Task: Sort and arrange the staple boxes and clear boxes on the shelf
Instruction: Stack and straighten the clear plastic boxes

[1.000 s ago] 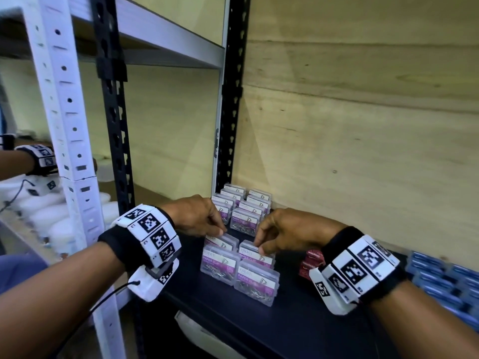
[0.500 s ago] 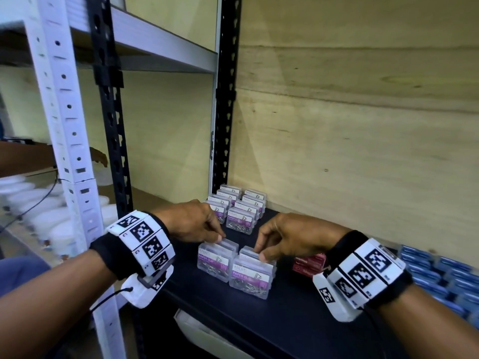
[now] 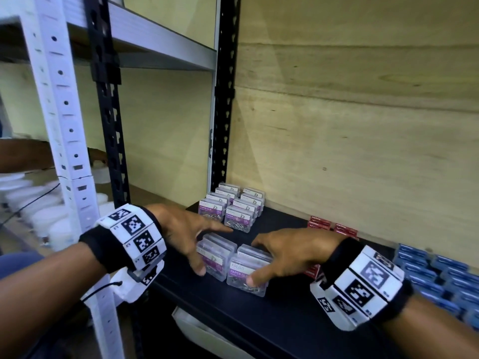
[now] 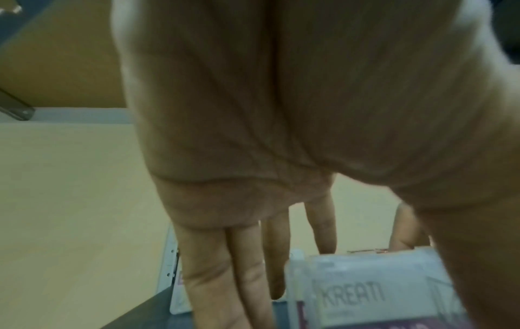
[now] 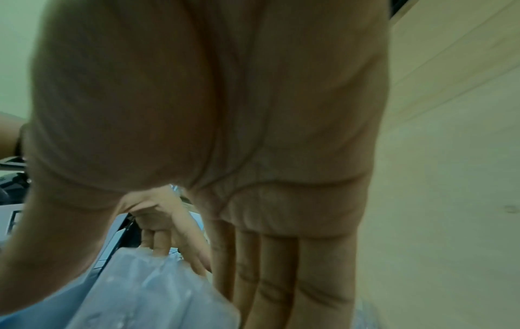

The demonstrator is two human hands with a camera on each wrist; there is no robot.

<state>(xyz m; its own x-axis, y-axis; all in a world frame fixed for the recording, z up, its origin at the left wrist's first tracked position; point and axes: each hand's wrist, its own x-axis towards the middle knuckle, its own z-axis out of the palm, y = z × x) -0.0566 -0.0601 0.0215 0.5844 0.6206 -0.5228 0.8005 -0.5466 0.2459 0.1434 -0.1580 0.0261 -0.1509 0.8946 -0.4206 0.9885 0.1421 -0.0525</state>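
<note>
Four clear paper-clip boxes point(image 3: 234, 265) with purple labels stand close together near the front of the black shelf point(image 3: 259, 314). My left hand point(image 3: 215, 251) spans the left pair, thumb at the front face and straight fingers point(image 4: 247, 278) reaching past the back. On the right pair lies my right hand point(image 3: 254, 261), its thumb on the front box and its straight fingers point(image 5: 281, 278) behind. A tidy block of clear boxes point(image 3: 233, 206) fills the back left corner. Red staple boxes point(image 3: 333, 226) sit by the wall, partly hidden by my right hand.
Blue staple boxes point(image 3: 438, 273) are packed in rows at the far right. A black upright point(image 3: 108, 151) and a white upright point(image 3: 67, 130) stand at the left. Beyond them another person's arm point(image 3: 26, 154) reaches over white containers point(image 3: 46, 211). The wooden wall point(image 3: 350, 138) backs the shelf.
Both hands went from pinching the tops of the front clear boxes with curled fingers to lying spread over them. The four boxes now stand closer together and nearer the front.
</note>
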